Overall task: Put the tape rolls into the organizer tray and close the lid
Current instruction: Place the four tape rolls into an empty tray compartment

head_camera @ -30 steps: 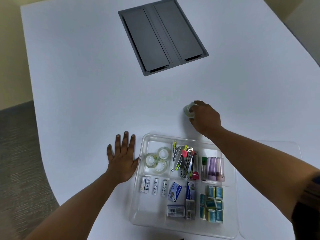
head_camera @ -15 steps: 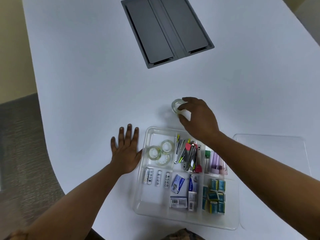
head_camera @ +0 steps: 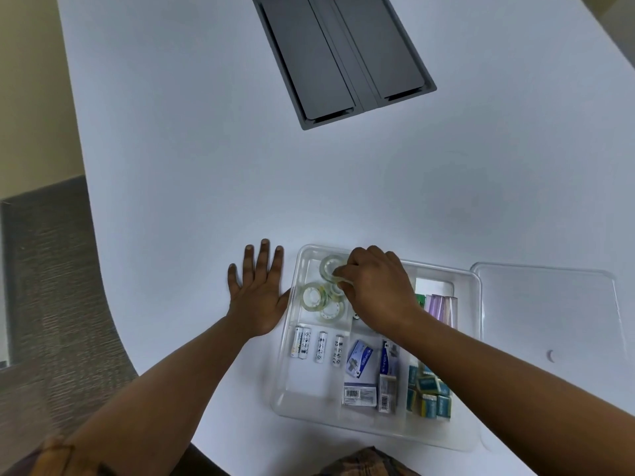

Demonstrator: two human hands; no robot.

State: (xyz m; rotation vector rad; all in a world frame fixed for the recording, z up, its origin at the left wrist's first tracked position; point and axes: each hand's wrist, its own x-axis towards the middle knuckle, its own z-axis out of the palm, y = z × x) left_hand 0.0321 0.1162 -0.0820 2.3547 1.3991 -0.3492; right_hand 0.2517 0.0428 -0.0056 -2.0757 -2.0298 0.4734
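Observation:
A clear plastic organizer tray (head_camera: 287, 341) lies on the white table in front of me. My right hand (head_camera: 376, 286) reaches over its far left compartment, fingers pinched on a clear tape roll (head_camera: 330, 267) held just above the tray floor. Three more tape rolls (head_camera: 314, 297) lie in that same compartment, one partly hidden by my fingers. My left hand (head_camera: 257, 292) rests flat on the table, fingers spread, against the tray's left wall. The clear lid (head_camera: 549, 321) lies flat on the table to the right of the tray.
The tray also holds batteries (head_camera: 318, 345), small boxes (head_camera: 360, 372), blue-green packets (head_camera: 429, 393) and pink tubes (head_camera: 441, 305). A grey cable hatch (head_camera: 343, 53) is set into the table farther away. The table's curved edge (head_camera: 113, 304) runs along my left.
My right hand lifted the tape roll off the table beyond the tray and carried it toward me, down into the far left compartment. My left hand stayed put.

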